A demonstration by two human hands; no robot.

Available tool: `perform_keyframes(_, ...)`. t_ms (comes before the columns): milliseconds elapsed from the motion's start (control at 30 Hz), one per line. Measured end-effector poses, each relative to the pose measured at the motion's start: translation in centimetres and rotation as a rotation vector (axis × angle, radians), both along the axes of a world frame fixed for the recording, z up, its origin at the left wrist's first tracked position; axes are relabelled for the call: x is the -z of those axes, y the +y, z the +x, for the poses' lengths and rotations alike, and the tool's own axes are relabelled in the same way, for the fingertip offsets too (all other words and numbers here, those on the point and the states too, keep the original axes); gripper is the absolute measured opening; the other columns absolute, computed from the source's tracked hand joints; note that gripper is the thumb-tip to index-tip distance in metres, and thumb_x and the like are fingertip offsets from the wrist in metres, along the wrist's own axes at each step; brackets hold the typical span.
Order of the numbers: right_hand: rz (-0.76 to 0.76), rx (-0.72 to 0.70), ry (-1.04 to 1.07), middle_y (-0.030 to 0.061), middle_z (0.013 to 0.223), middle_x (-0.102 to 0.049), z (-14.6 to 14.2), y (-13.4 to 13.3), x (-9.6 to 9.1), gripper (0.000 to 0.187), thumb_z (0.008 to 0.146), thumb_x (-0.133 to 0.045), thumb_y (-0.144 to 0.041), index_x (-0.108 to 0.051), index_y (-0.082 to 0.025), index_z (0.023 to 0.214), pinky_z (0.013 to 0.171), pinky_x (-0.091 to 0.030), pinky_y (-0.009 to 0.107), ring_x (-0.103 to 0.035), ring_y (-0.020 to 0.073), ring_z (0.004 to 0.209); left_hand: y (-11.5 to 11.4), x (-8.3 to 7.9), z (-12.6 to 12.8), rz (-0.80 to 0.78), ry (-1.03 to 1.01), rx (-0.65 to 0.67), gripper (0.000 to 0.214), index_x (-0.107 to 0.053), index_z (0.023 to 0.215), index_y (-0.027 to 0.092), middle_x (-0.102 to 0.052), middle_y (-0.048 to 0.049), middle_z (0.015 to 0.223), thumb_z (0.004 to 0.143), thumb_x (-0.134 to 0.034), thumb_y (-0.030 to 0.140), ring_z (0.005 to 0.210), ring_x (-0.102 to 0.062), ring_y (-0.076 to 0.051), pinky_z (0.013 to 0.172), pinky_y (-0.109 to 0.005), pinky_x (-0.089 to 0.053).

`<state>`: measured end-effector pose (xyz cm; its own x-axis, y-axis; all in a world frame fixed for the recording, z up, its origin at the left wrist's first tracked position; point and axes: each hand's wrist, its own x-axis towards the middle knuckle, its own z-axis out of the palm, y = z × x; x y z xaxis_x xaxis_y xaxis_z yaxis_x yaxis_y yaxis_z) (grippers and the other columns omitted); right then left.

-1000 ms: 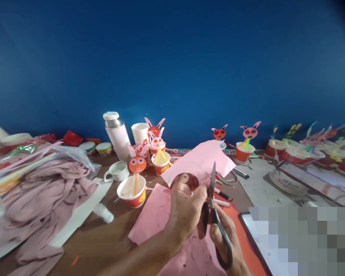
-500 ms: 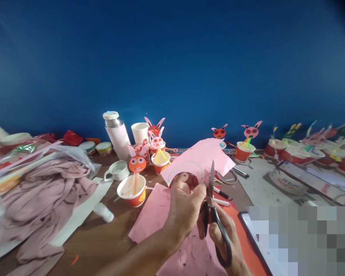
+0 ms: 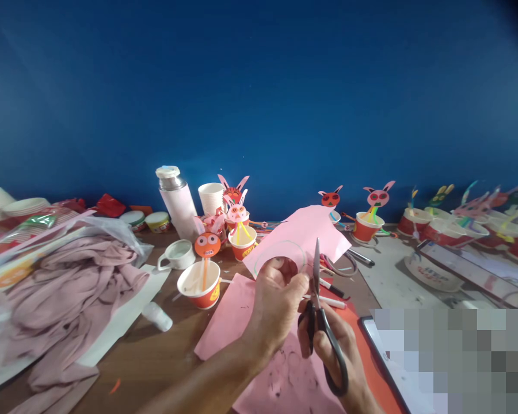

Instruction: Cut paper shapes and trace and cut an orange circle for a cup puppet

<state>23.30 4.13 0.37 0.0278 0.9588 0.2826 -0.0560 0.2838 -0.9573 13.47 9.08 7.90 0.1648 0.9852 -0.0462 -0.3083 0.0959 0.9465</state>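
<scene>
My left hand (image 3: 278,307) pinches the lower edge of a pink paper sheet (image 3: 304,233) that stands up in front of me, with a drawn circle on it. My right hand (image 3: 334,351) is closed in the black handles of scissors (image 3: 317,299). Their blades point up and sit in the paper's edge, just right of my left thumb. Both hands hover over another pink sheet (image 3: 237,313) lying on the wooden table (image 3: 151,362).
Paper cups with rabbit faces on sticks (image 3: 201,276) stand behind the hands and along the right back (image 3: 369,221). A white flask (image 3: 176,201), a white mug (image 3: 176,255), a glue bottle (image 3: 156,316), pens (image 3: 332,284), and a pink cloth (image 3: 60,299) at left surround them.
The scissors and paper have shifted only slightly. The blades sit a little lower in the paper edge and my left hand has turned the sheet a touch.
</scene>
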Motion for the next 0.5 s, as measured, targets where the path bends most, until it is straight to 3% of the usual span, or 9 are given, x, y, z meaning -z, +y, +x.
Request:
perform_keyframes(367, -0.002, 0.017, -0.023, -0.0036, 0.057, -0.048, 0.12, 0.08, 0.04, 0.044, 0.075, -0.057, -0.060, -0.058, -0.020, 0.093, 0.047, -0.038, 0.021, -0.040, 0.0114, 0.051, 0.10, 0.07, -0.11, 0.030, -0.066, 0.059, 0.014, -0.047, 0.067, 0.017, -0.048, 0.0023, 0.063, 0.066, -0.060, 0.020, 0.058, -0.049, -0.011, 0.053, -0.023, -0.041)
perform_keyframes(500, -0.006, -0.003, -0.008, -0.0037, 0.055, -0.048, 0.01, 0.09, 0.02, 0.045, 0.075, -0.057, -0.059, -0.058, -0.019, 0.095, 0.047, -0.037, 0.022, -0.040, 0.0117, 0.051, 0.09, 0.05, -0.29, 0.072, -0.018, 0.025, 0.013, -0.049, 0.066, 0.016, -0.049, 0.0022, 0.060, 0.068, -0.060, 0.023, 0.057, -0.049, -0.011, 0.054, -0.024, -0.041)
